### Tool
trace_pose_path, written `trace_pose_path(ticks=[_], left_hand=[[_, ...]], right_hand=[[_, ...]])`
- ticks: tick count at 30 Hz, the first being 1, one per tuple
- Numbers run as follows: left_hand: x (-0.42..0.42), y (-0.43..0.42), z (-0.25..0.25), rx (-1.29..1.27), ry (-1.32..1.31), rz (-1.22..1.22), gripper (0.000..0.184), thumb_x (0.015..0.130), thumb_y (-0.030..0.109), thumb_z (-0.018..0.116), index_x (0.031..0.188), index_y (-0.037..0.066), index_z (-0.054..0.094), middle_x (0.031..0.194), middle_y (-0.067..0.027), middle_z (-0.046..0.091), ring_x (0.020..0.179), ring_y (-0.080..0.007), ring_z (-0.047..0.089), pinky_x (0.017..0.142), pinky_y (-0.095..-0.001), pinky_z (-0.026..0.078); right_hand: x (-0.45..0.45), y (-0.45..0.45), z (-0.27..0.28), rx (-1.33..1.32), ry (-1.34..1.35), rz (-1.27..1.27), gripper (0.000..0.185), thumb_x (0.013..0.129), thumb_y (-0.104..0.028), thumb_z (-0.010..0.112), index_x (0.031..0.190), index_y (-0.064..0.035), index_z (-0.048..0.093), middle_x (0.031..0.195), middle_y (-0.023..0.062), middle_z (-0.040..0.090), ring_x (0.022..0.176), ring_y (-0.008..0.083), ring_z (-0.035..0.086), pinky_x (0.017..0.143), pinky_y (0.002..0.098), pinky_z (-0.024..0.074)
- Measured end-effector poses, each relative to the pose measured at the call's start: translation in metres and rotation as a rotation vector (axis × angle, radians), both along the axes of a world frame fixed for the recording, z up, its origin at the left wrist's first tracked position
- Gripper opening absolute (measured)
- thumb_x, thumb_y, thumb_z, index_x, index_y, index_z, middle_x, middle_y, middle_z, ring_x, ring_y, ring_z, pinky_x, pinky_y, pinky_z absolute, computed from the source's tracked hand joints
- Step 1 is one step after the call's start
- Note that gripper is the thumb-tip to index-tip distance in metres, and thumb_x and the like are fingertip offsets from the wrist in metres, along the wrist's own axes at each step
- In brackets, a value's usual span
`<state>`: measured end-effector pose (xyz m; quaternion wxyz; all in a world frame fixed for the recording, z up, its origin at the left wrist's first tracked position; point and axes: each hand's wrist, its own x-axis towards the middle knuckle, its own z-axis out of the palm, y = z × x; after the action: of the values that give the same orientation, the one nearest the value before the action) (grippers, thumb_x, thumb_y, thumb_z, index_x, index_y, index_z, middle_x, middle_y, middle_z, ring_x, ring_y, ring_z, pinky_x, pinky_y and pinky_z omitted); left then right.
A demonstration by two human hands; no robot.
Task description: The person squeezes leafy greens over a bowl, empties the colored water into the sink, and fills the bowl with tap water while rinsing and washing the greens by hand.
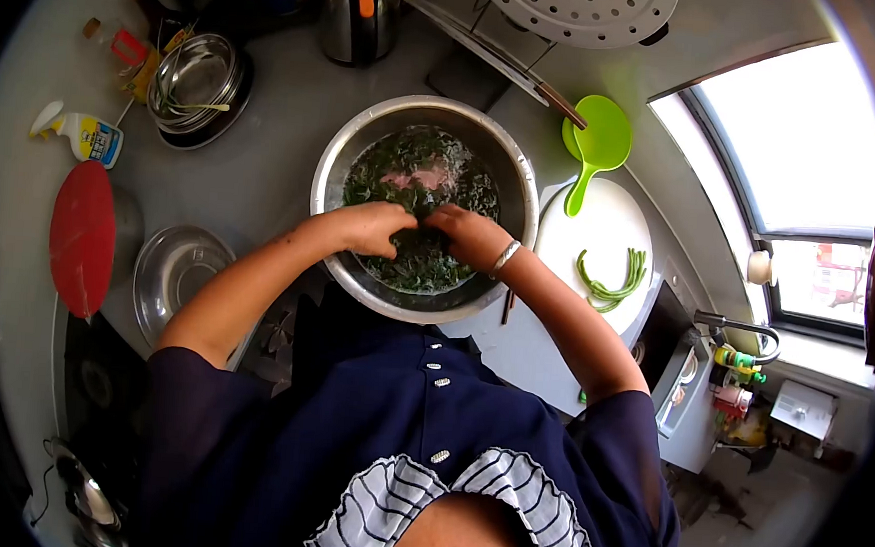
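A large steel basin [327,187] holds chopped green leaves [423,263] in liquid, with a pink lump [423,177] among them near the middle. My left hand [375,230] is over the left side of the basin, its fingers curled down at the greens. From the right, my right hand [470,238], with a bracelet at the wrist, reaches in beside it, fingers bent together. The fingertips of both hands are close to each other at the surface of the greens. Whatever lies between the fingers is too small or hidden to make out.
On the right are a white round board [569,252] with long green beans [612,284], a green ladle [601,133] and a sink [677,373]. To the left stand stacked steel bowls [197,73], a glass lid [179,273], a red oval object [82,239] and a spray bottle [90,137].
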<state>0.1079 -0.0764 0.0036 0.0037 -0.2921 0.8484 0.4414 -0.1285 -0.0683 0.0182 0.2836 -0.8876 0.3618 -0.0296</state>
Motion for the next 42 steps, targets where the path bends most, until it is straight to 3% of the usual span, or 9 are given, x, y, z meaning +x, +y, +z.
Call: trace_pose_path(ticks=[6, 10, 16, 22, 25, 32, 36, 39, 42], left_hand=[[-0.006, -0.030, 0.023, -0.130, -0.061, 0.079, 0.029, 0.079, 0.017, 0.065, 0.105, 0.004, 0.061, 0.106, -0.0148, 0.058, 0.105, -0.0320, 0.055, 0.092, -0.0399, 0.045], [-0.028, -0.079, -0.018, -0.457, -0.011, 0.247, 0.041, 0.085, 0.016, 0.060, 0.121, -0.001, 0.054, 0.136, -0.0171, 0.044, 0.126, -0.0316, 0.042, 0.106, -0.0395, 0.035], [-0.027, -0.094, -0.035, -0.155, -0.200, 0.274, 0.044, 0.090, 0.031, 0.056, 0.125, 0.004, 0.054, 0.129, -0.0176, 0.052, 0.122, -0.0326, 0.048, 0.101, -0.0388, 0.038], [-0.006, -0.064, -0.027, 0.269, -0.127, 0.056, 0.065, 0.085, 0.054, 0.058, 0.131, 0.008, 0.051, 0.127, -0.0210, 0.055, 0.119, -0.0352, 0.051, 0.099, -0.0396, 0.040], [-0.003, -0.034, -0.014, 0.122, -0.203, 0.040, 0.084, 0.071, 0.060, 0.070, 0.130, 0.003, 0.051, 0.125, -0.0226, 0.052, 0.118, -0.0352, 0.049, 0.098, -0.0384, 0.040], [-0.024, 0.024, -0.028, -0.125, -0.219, 0.260, 0.086, 0.061, 0.030, 0.083, 0.133, 0.008, 0.041, 0.111, -0.0257, 0.050, 0.097, -0.0456, 0.057, 0.084, -0.0455, 0.049], [-0.041, 0.028, -0.062, -0.098, -0.242, 0.474, 0.074, 0.066, 0.016, 0.077, 0.131, 0.006, 0.042, 0.110, -0.0252, 0.053, 0.099, -0.0451, 0.058, 0.084, -0.0449, 0.049], [-0.049, 0.026, -0.049, 0.422, 0.011, 0.879, 0.067, 0.072, 0.001, 0.062, 0.134, -0.003, 0.036, 0.121, -0.0190, 0.055, 0.101, -0.0284, 0.059, 0.083, -0.0358, 0.049], [-0.048, 0.024, -0.021, 0.650, 0.289, 1.003, 0.074, 0.074, 0.001, 0.061, 0.141, 0.003, 0.032, 0.123, -0.0145, 0.054, 0.105, -0.0241, 0.056, 0.085, -0.0320, 0.048]], right_hand=[[0.002, -0.024, 0.012, -0.068, 0.103, 0.041, 0.041, 0.076, -0.014, 0.062, 0.116, -0.0155, 0.060, 0.121, 0.0085, 0.056, 0.105, 0.0286, 0.058, 0.086, 0.0400, 0.0509], [0.000, -0.086, -0.022, -0.210, 0.045, -0.119, 0.043, 0.077, -0.016, 0.065, 0.119, -0.0104, 0.058, 0.127, 0.0138, 0.053, 0.115, 0.0320, 0.053, 0.098, 0.0395, 0.0432], [-0.005, -0.084, -0.037, 0.056, 0.307, -0.223, 0.048, 0.089, -0.051, 0.049, 0.129, -0.0255, 0.052, 0.124, 0.0155, 0.056, 0.109, 0.0341, 0.058, 0.093, 0.0414, 0.0461], [-0.010, -0.050, -0.033, 0.257, 0.287, -0.086, 0.052, 0.089, -0.056, 0.047, 0.131, -0.0255, 0.050, 0.122, 0.0195, 0.057, 0.108, 0.0362, 0.059, 0.091, 0.0437, 0.0467], [-0.009, -0.027, -0.020, 0.231, 0.293, 0.002, 0.058, 0.084, -0.052, 0.057, 0.134, -0.0272, 0.045, 0.120, 0.0200, 0.054, 0.105, 0.0354, 0.060, 0.085, 0.0432, 0.0495], [0.007, 0.017, -0.026, 0.010, 0.374, -0.122, 0.068, 0.067, -0.018, 0.073, 0.130, -0.0256, 0.047, 0.118, 0.0170, 0.051, 0.101, 0.0382, 0.060, 0.083, 0.0441, 0.0511], [0.012, 0.011, -0.061, 0.220, 0.007, -0.349, 0.059, 0.068, -0.007, 0.065, 0.125, -0.0070, 0.050, 0.106, 0.0211, 0.062, 0.099, 0.0392, 0.061, 0.086, 0.0425, 0.0490], [0.009, 0.010, -0.087, 0.348, -0.210, -0.551, 0.063, 0.067, -0.008, 0.067, 0.127, -0.0001, 0.050, 0.107, 0.0227, 0.064, 0.102, 0.0338, 0.062, 0.086, 0.0373, 0.0490], [0.002, 0.000, -0.097, 0.573, -0.404, -0.723, 0.069, 0.067, -0.008, 0.071, 0.132, 0.0009, 0.048, 0.114, 0.0219, 0.063, 0.105, 0.0277, 0.062, 0.089, 0.0329, 0.0480]])
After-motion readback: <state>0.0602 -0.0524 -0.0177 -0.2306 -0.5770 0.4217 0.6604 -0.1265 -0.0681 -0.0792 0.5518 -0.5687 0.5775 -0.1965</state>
